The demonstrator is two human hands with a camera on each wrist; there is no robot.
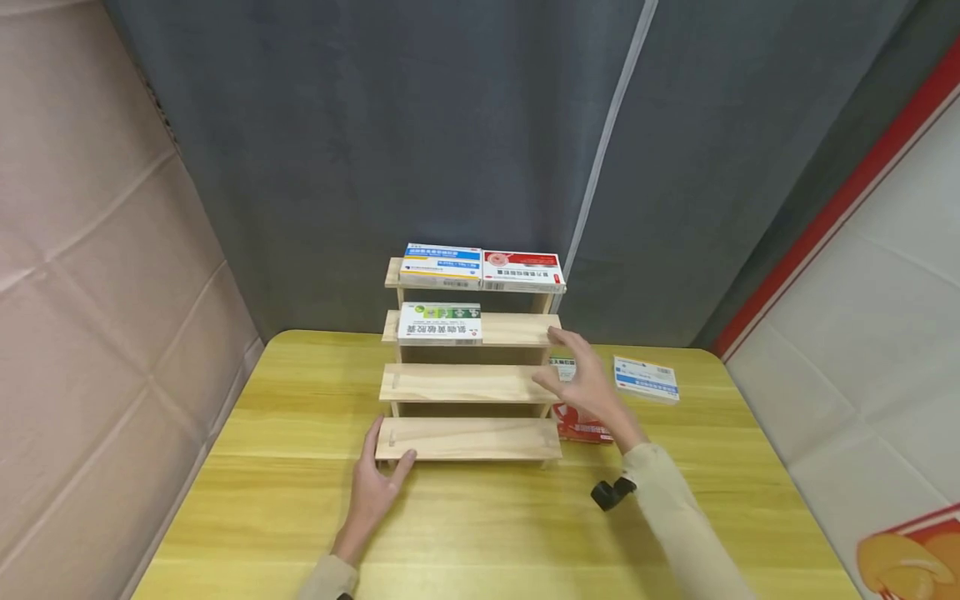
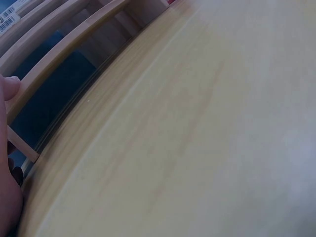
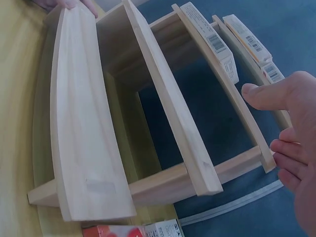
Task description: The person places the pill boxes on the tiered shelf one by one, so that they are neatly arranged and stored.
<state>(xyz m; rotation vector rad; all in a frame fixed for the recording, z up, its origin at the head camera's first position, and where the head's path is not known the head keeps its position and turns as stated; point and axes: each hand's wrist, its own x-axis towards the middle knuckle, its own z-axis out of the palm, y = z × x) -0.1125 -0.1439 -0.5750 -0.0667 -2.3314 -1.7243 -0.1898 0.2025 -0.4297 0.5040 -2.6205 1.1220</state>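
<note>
A four-step wooden display rack stands on the table. My left hand grips the left end of its lowest step, thumb at the front edge and fingers at the side. Beside the rack's right side is my right hand; its fingertips touch the end of the second step from the top, and the thumb is apart from the fingers. The top step bears a blue-and-white medicine box and a red-and-white medicine box. On the left of the step below lies a green-and-white medicine box.
Right of the rack, a red box and a white-and-green box lie partly hidden by my right hand. Farther right is another blue-and-white box. A grey curtain hangs behind the yellow wooden table.
</note>
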